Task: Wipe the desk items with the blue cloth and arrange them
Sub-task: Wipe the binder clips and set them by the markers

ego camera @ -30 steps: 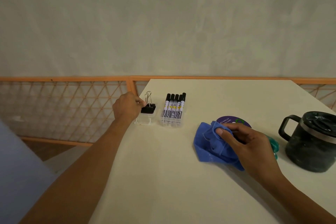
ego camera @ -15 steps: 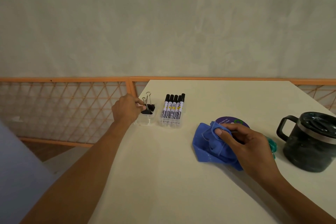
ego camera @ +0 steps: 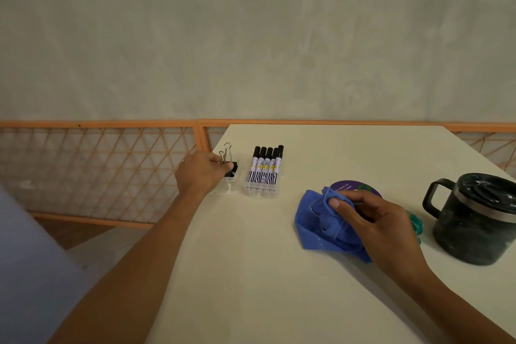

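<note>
Two hands work: left hand [ego camera: 199, 173], centre-left of frame, pinches the binder clip [ego camera: 229, 164]; right hand [ego camera: 375, 222], lower right, grips the blue cloth [ego camera: 317, 225].

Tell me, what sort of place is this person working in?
Probably a desk in an office or study corner. A row of black-capped markers, a binder clip and a lidded dark mug are out on a cream table, with an orange lattice railing and a plain wall behind it.
</note>
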